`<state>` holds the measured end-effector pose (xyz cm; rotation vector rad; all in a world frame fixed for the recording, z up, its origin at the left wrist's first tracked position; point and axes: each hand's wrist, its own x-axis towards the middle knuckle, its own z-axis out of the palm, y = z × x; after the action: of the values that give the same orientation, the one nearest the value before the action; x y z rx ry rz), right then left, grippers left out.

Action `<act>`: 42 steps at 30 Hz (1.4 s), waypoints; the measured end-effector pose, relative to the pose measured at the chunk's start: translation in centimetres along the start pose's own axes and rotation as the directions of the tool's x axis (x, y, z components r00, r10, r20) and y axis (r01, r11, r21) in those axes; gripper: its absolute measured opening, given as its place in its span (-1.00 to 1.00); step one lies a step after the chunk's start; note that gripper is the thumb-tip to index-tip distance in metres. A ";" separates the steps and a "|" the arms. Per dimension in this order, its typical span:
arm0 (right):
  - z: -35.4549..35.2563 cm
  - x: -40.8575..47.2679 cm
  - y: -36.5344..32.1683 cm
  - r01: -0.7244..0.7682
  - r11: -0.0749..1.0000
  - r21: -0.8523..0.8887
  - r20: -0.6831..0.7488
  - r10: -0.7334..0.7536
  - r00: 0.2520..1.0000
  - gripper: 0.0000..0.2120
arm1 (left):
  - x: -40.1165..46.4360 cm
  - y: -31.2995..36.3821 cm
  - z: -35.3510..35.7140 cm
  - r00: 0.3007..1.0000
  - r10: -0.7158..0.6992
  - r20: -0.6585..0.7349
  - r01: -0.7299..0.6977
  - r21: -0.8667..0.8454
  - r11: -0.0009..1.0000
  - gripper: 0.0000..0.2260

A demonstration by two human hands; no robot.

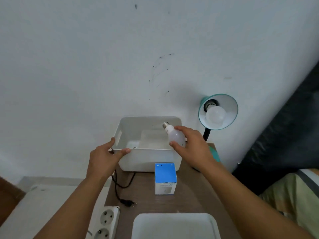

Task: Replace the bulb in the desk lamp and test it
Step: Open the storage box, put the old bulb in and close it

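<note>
Both forearms extended forward. Left hand (105, 156) palm down, thumb and fingers spread in a pinch. Right hand (191, 144) curled closed, gripping.

No legible text: the bulb box (165, 178), just in front of the white bin (148, 158), carries a small dark print line, too blurred to read.
</note>
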<state>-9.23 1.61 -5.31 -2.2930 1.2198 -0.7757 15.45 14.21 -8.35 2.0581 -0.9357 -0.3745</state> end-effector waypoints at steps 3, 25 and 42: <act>1.2 2.8 -0.2 -0.011 0.992 -0.125 0.083 0.021 0.996 -0.48 | 0.0 0.0 -0.3 1.000 -0.001 -0.001 0.001 -0.009 1.000 -0.28; 0.9 0.7 0.2 0.073 0.984 -0.161 0.045 -0.067 0.997 -0.48 | -1.3 0.2 -0.6 0.988 0.014 0.154 -0.008 -0.044 0.999 -0.23; -1.9 -22.6 7.1 -0.230 0.973 -0.021 0.278 0.227 0.933 -0.45 | -21.1 -4.0 0.7 0.953 0.028 0.301 -0.016 -0.041 0.999 -0.49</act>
<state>-25.14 16.79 -14.34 -2.1118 1.3119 -0.3606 2.69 30.74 -13.23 1.9873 -1.1214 -0.7044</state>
